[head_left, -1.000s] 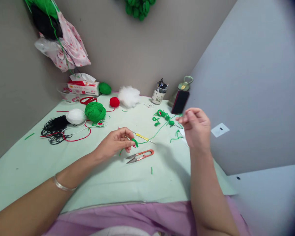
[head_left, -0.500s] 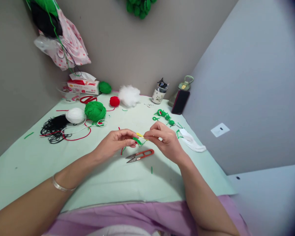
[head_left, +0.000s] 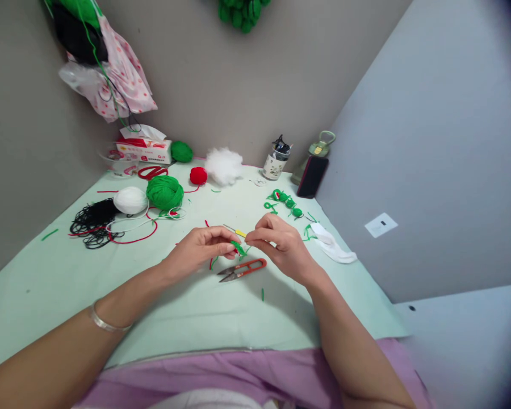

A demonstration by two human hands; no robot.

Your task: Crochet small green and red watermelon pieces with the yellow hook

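My left hand (head_left: pixel 204 247) pinches a small green crochet piece (head_left: pixel 238 247) with a little red on its underside between thumb and fingers. Close on its right, my right hand (head_left: pixel 279 244) is closed in a pinch; what its fingertips hold is too small to make out. A green strand runs between the piece and those fingertips. Just beyond the fingertips lies a crochet hook with a yellow grip (head_left: pixel 240 233). Orange-handled thread snips (head_left: pixel 249 267) rest below the hands, blades pointing left.
Left are a green yarn ball (head_left: pixel 165 192), white yarn (head_left: pixel 130 200) and black strands (head_left: pixel 96 221). Behind sit red yarn (head_left: pixel 198 175), white stuffing (head_left: pixel 223 166), a cup (head_left: pixel 275 162) and a phone (head_left: pixel 313 177). Green crochet pieces (head_left: pixel 289 202) and white fabric (head_left: pixel 334 244) lie right.
The green piece has tilted in my left fingers. My right fingertips have moved slightly left and down, and more of the hook shows beyond them.
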